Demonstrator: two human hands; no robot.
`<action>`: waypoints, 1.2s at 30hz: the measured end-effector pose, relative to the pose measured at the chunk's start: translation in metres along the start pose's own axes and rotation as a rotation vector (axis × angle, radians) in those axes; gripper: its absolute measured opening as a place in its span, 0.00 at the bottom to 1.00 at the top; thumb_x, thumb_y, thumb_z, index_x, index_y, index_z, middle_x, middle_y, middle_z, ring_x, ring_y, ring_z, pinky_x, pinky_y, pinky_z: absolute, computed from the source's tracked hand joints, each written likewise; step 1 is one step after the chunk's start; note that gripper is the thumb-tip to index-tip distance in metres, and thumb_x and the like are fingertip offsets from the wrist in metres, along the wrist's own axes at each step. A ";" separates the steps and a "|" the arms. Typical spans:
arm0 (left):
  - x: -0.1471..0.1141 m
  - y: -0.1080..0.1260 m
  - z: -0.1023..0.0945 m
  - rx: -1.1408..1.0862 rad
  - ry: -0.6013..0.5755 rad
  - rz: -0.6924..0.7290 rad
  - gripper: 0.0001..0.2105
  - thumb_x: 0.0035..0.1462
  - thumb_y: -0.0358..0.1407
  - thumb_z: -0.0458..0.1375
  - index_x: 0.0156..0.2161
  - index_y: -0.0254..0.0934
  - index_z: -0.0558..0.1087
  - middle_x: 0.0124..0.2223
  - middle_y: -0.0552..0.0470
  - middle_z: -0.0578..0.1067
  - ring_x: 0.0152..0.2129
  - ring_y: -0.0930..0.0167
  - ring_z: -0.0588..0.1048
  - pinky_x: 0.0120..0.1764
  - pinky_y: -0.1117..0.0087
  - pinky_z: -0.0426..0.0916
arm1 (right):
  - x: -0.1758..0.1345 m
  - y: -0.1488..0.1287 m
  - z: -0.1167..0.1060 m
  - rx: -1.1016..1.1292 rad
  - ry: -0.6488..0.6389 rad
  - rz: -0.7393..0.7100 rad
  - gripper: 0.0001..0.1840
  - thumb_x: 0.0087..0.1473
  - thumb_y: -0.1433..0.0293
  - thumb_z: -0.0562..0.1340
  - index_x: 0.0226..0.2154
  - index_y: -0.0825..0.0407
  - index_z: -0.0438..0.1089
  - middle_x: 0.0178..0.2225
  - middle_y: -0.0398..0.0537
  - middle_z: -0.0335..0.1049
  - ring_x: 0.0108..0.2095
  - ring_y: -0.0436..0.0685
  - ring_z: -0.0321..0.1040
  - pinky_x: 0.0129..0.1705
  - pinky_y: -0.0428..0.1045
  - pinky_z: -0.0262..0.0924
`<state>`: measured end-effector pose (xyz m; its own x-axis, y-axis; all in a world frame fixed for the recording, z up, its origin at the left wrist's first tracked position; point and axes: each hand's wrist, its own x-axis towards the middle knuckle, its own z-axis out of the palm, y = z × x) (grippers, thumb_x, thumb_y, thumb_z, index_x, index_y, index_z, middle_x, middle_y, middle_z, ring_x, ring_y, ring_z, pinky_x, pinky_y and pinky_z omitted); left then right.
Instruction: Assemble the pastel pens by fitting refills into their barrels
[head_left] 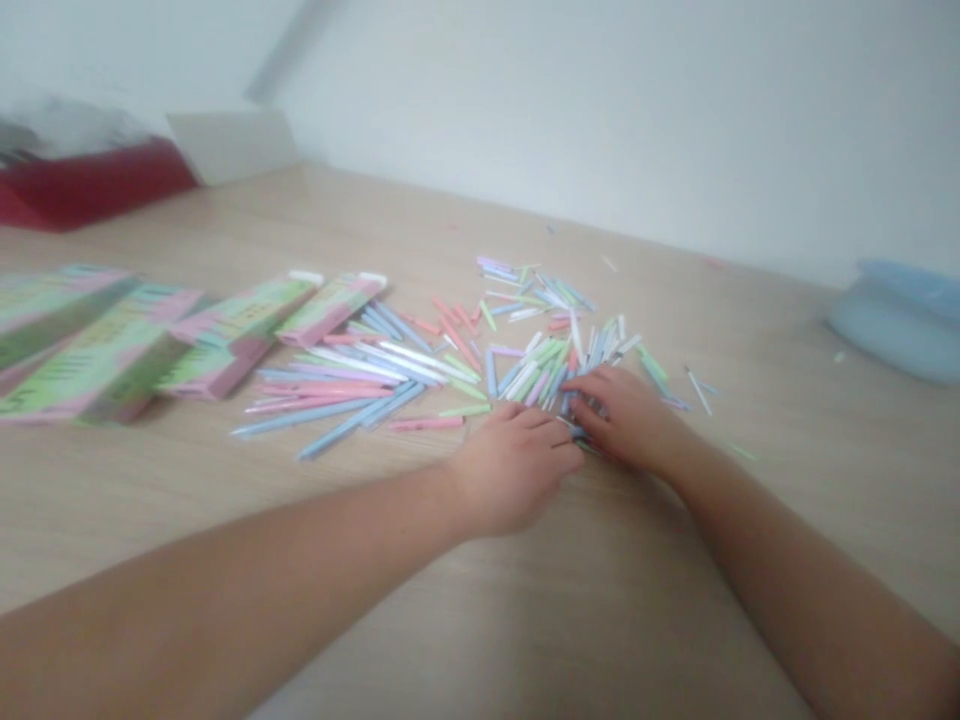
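- Roughly at the dial's centre lies the heap of short pastel sticks (551, 362), too many and too blurred to count.
- Left hand (514, 465), at 6 o'clock, sits palm down with fingers curled at the heap's near edge; its fingertips are hidden, so I cannot tell whether they pinch anything.
- Right hand (619, 412), at 4 o'clock, has bent, slightly parted fingers among the sticks; any grip is unclear.
- Open tabletop (570, 590) runs between the two forearms at 6 o'clock; at 12 the far edge meets the wall (600, 120).
- One fan of longer sticks (341, 389) spreads at 9 o'clock.
- At least four patterned cartons (244, 325) overlap beyond it, also at 9.
- One red container (97, 185) and one pale panel (236, 148) stand at 10.
- One light-blue object (900, 320) meets the frame's edge at 3.
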<state>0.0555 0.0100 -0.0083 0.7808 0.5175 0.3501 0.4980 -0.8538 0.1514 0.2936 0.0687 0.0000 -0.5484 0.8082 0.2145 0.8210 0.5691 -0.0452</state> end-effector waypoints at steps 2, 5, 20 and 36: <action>0.000 0.000 -0.001 -0.005 -0.007 -0.001 0.06 0.67 0.34 0.54 0.44 0.40 0.74 0.48 0.49 0.77 0.53 0.63 0.71 0.55 0.57 0.61 | 0.008 -0.003 0.000 -0.049 -0.017 0.007 0.18 0.68 0.61 0.55 0.49 0.50 0.76 0.41 0.55 0.74 0.42 0.64 0.71 0.47 0.59 0.64; 0.000 0.000 -0.001 0.001 -0.010 0.012 0.07 0.67 0.34 0.54 0.44 0.40 0.74 0.48 0.49 0.78 0.53 0.62 0.71 0.55 0.57 0.60 | 0.012 -0.008 0.000 -0.037 -0.006 0.036 0.18 0.68 0.60 0.54 0.47 0.50 0.76 0.40 0.55 0.74 0.41 0.64 0.71 0.45 0.58 0.64; 0.002 0.000 -0.001 0.017 -0.024 0.054 0.06 0.67 0.34 0.55 0.43 0.40 0.74 0.46 0.50 0.79 0.50 0.63 0.72 0.55 0.58 0.62 | 0.008 -0.010 0.001 0.067 -0.034 -0.123 0.26 0.65 0.68 0.56 0.64 0.49 0.66 0.66 0.59 0.64 0.66 0.69 0.61 0.65 0.67 0.59; 0.001 0.000 0.003 -0.060 -0.002 0.054 0.09 0.69 0.35 0.54 0.47 0.40 0.76 0.47 0.51 0.80 0.54 0.63 0.72 0.57 0.57 0.64 | 0.004 0.002 0.000 0.131 0.044 -0.052 0.15 0.67 0.63 0.56 0.46 0.49 0.76 0.59 0.58 0.72 0.61 0.69 0.68 0.63 0.68 0.62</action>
<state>0.0573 0.0112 -0.0106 0.8069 0.4703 0.3573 0.4313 -0.8825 0.1874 0.2929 0.0732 0.0005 -0.5799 0.7712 0.2626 0.7624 0.6273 -0.1589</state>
